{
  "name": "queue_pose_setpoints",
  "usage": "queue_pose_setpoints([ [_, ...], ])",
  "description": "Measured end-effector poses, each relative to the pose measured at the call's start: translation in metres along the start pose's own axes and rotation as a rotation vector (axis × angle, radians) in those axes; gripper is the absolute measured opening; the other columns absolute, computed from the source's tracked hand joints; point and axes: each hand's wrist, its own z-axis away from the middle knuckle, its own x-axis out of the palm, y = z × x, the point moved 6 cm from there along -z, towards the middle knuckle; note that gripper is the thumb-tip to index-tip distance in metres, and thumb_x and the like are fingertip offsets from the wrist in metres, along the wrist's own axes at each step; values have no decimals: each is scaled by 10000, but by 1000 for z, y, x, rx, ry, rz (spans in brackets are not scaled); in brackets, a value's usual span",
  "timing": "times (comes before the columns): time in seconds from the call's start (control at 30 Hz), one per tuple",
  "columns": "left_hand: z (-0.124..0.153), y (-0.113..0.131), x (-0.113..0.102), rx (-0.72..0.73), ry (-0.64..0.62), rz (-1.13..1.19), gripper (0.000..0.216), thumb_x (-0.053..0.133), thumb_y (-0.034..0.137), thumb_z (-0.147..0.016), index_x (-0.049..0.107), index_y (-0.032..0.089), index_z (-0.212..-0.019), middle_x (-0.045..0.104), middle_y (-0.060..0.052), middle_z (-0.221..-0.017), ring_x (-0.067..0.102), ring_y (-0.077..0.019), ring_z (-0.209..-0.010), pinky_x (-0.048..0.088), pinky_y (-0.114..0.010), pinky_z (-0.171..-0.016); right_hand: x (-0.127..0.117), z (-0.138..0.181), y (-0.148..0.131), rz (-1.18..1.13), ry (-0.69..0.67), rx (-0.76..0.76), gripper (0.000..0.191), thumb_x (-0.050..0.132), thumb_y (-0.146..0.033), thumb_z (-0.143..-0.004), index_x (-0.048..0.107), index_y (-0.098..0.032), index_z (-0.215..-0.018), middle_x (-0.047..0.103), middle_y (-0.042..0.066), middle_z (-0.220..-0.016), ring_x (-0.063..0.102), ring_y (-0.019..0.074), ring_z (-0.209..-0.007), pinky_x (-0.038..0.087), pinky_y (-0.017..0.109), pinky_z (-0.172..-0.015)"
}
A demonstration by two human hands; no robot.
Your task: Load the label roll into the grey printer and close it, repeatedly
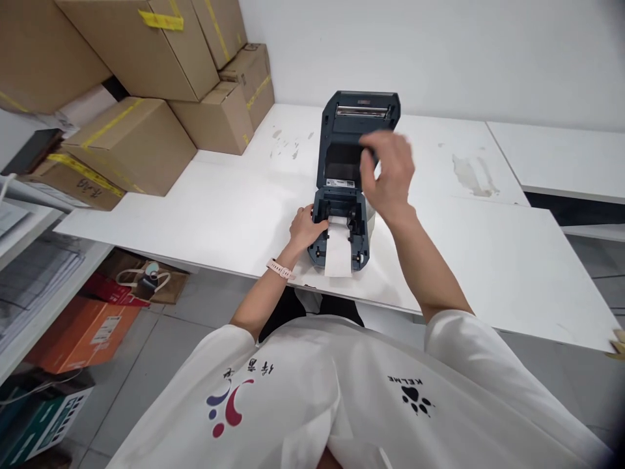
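Observation:
A dark label printer (317, 254) stands on the white table with its lid (359, 133) raised and tilted back. From its inside a white strip of label paper (338, 257) runs out over the front edge. My left hand (305, 228) grips the left side of the printer's base, its thumb over the rim beside the paper. In front of the lid's right half hovers my right hand (388, 169), slightly blurred. Its fingers are bent and apart from the thumb, with nothing visible between them; whether it touches the lid's edge I cannot tell.
Cardboard boxes (131, 143) with yellow tape are stacked at the left end of the white table (234, 215). A white wall rises behind. Below left, a shelf (92, 260) and an orange box (88, 332) stand near the floor. A second table section (576, 159) is at the right.

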Motion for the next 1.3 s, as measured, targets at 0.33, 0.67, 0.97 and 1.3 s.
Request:
queue_pose_setpoints([
  [0.33,-1,4,-3,56,33,-58,623,526,116,-719,639,250,-1317,755,-50,-1072,686,-287,-940,508,-401,-877,106,62,0,312,-1045,-142,365,595,-98,-848,730,-131,-1185,786,164,-1040,725,313,-974,480,441,-950],
  [0.67,1,-2,-1,31,50,22,657,522,136,-757,604,278,-1393,753,5,-1223,715,-251,-1040,518,-374,-959,-7,59,36,-703,-898,46,471,754,-462,-827,714,-269,-1255,739,62,-1185,666,240,-1041,520,353,-892],
  [0.97,3,-1,-2,-17,69,101,700,540,122,-728,601,235,-1416,725,-20,-1307,705,-269,-1099,501,-395,-1035,-21,129,156,-650,-555,574,500,874,-471,-681,721,-238,-1096,736,86,-1177,652,249,-1102,471,454,-1046],
  [1.3,2,-7,0,-42,87,132,712,544,135,-714,605,239,-1416,719,-18,-1322,704,-259,-1111,499,-399,-1051,-3,136,195,-729,-310,715,551,897,-392,-623,684,-257,-1112,731,70,-1181,668,257,-1170,486,489,-1089],
])
